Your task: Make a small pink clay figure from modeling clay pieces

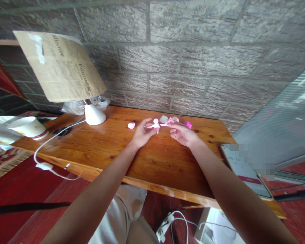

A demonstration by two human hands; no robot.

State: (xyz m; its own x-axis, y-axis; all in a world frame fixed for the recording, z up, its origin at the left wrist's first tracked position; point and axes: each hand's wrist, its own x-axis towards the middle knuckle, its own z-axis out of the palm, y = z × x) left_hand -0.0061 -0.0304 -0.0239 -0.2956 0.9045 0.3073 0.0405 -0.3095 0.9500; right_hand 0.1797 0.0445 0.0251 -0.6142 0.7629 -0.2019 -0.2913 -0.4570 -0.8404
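A small pale pink doll-like figure [156, 125], apparently modelling clay, has a round head, a body and arms stretched to both sides. My left hand [141, 133] is closed around its left side, thumb low by the body and fingers behind. My right hand [182, 133] pinches the tip of the figure's arm on the right. Just behind the hands lie a whitish lump [163, 119] and some pink pieces [173, 119], partly covered by my right fingers. A magenta lump [188, 125] sits beyond my right hand, and a pale pink lump [131, 125] is left of my left hand.
The wooden table [104, 145] stands against a brick-patterned wall. At left are a white lamp [95, 114] with a paper shade, its cord, dark scissors [61, 131] and a paper cup [29, 128]. A phone [246, 171] lies at the right edge. A power strip [165, 227] is below.
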